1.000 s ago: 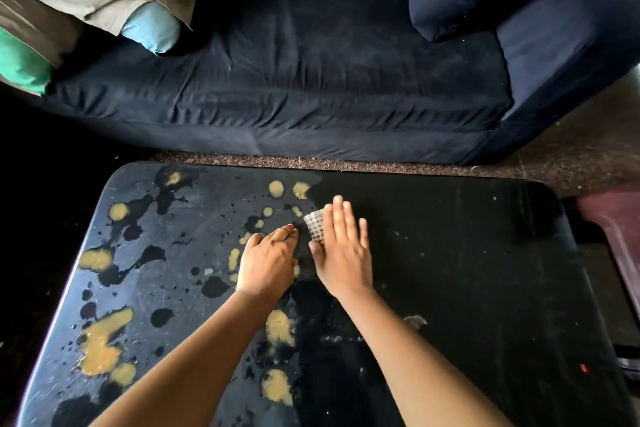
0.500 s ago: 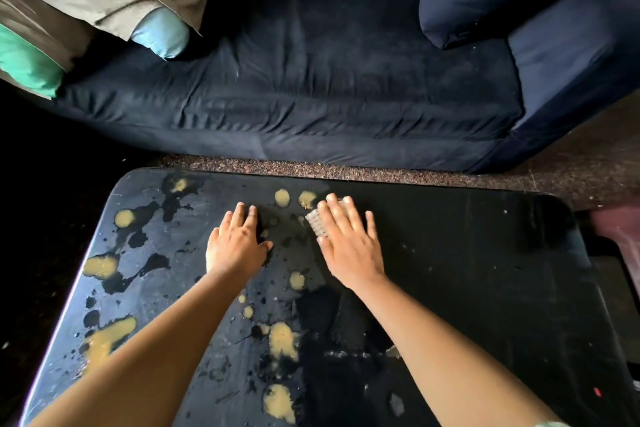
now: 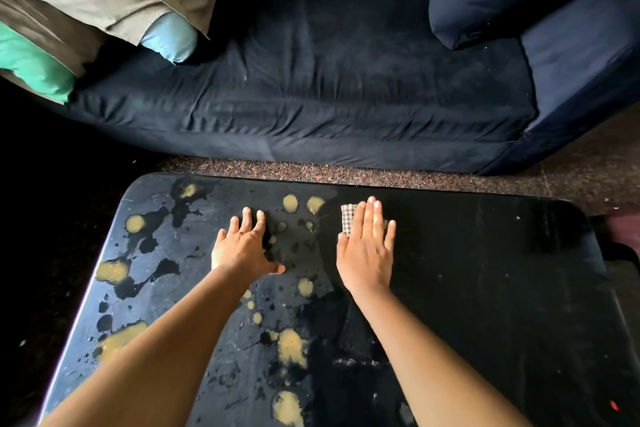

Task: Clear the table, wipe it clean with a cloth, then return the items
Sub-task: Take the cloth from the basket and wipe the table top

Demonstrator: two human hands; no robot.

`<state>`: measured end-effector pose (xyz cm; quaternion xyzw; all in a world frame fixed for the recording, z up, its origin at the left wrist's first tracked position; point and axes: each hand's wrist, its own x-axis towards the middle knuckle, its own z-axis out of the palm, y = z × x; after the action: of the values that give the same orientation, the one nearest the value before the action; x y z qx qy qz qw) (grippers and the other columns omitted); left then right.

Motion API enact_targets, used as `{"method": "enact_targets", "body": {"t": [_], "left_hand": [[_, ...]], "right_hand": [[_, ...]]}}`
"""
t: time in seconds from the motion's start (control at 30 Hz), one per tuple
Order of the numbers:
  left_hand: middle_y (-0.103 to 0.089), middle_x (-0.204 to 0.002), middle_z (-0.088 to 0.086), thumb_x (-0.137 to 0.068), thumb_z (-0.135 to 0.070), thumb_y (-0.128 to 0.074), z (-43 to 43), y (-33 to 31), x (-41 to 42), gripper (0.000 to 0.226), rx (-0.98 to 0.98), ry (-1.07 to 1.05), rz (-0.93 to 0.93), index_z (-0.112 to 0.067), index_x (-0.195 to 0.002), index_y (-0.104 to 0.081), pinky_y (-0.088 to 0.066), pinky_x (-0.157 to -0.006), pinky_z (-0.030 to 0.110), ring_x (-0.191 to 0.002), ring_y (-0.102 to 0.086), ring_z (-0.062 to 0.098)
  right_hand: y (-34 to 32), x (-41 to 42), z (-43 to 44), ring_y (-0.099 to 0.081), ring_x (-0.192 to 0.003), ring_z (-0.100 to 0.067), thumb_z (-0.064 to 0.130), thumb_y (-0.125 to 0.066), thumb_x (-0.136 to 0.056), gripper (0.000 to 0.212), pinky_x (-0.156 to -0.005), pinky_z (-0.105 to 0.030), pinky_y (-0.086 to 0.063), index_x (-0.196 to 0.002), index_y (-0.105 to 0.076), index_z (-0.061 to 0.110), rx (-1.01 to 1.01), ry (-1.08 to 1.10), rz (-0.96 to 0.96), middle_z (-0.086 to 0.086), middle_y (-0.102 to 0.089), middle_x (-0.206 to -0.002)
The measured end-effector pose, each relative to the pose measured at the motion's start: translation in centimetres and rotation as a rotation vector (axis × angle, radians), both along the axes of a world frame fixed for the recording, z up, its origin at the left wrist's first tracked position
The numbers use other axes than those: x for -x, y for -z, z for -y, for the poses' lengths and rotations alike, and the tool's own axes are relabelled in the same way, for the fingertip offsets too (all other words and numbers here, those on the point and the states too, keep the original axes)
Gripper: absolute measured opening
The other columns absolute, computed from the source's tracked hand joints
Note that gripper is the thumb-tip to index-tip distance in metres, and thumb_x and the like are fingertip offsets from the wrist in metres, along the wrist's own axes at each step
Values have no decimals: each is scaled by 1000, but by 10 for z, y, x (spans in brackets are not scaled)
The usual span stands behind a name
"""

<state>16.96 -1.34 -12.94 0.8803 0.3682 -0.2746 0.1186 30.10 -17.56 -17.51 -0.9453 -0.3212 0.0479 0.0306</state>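
The right hand lies flat, its straight fingers pressing the small checked cloth onto the bench near the middle of its far edge. The left hand rests open and spread on the top beside it, gripping nothing. To wipe well, I judge the palm should press evenly and carry the cloth in overlapping strokes toward the left edge, over the yellow blotches. Only the cloth's left strip shows, running toward the far edge along the fingers, so its true long axis is hidden.
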Motion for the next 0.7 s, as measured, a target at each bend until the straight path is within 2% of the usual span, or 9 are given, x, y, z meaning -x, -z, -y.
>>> {"method": "enact_targets", "body": {"t": [0.03, 0.1, 0.2, 0.3, 0.37, 0.43, 0.57, 0.63, 0.7], "left_hand": [[5, -160, 8, -68, -69, -68, 0, 0, 0, 122, 0, 4, 3, -18, -153, 3, -19, -117, 44, -146, -7, 29], [6, -160, 9, -68, -68, -68, 2, 1, -1, 123, 4, -5, 1, -17, -152, 4, -19, -118, 44, -146, -7, 29], [4, -160, 12, -68, -66, -69, 3, -1, -4, 123, -4, -1, -22, -14, -152, 3, -19, -118, 43, -146, -9, 31], [1, -159, 16, -69, -66, -69, 2, -2, -8, 122, -15, 21, -37, -11, -152, 2, -20, -118, 43, -145, -11, 34], [1, -159, 17, -70, -66, -68, 2, -2, -8, 121, -17, 28, -43, -10, -152, 2, -19, -118, 43, -144, -12, 35], [1, -159, 17, -71, -65, -68, 2, -2, -8, 121, -20, 36, -42, -10, -152, 2, -20, -117, 43, -144, -12, 36], [1, -159, 18, -71, -66, -68, 1, -2, -7, 121, -19, 45, -36, -9, -152, 2, -22, -116, 45, -144, -11, 37], [2, -159, 18, -71, -66, -68, 2, -2, -6, 121, -5, 50, -40, -9, -152, 3, -23, -116, 46, -144, -10, 38], [4, -159, 18, -72, -64, -68, 2, -3, -6, 121, 11, 50, -38, -8, -151, 4, -25, -115, 47, -145, -7, 38]], "right_hand": [[0, 12, -4, -13, -146, -30, 37, -41, -91, 71, -116, -50, -10, -148, -19, 1, -13, -27, -19, -18, -15, -156], [2, 35, -3, -13, -145, -34, 38, -37, -91, 71, -117, -50, -13, -147, -19, -1, -8, -283, -3, -22, -14, -155], [3, 32, 17, -12, -146, -30, 40, -43, -91, 72, -115, -50, -19, -148, -20, 4, 55, -591, 33, -15, -11, -157], [0, 21, 29, -9, -146, -28, 38, -33, -92, 68, -112, -51, -23, -150, -17, 8, 75, -289, -4, -12, -10, -159], [-5, 30, 24, -13, -146, -30, 36, -37, -91, 67, -111, -51, -26, -149, -20, 6, 44, -51, -50, -14, -14, -158], [-6, 51, 16, -15, -145, -32, 35, -39, -91, 67, -110, -52, -26, -149, -20, 8, -12, -57, -69, -15, -16, -157], [-3, 67, 24, -14, -146, -28, 36, -30, -91, 64, -112, -51, -28, -151, -18, 19, -3, -395, -65, -9, -16, -158], [-2, 61, 37, -15, -146, -24, 37, -30, -90, 64, -112, -51, -29, -151, -18, 22, 30, -366, -45, -5, -16, -158], [-3, 59, 47, -14, -146, -24, 37, -29, -91, 63, -111, -51, -30, -151, -19, 21, 45, -152, -56, -5, -15, -159]]}}
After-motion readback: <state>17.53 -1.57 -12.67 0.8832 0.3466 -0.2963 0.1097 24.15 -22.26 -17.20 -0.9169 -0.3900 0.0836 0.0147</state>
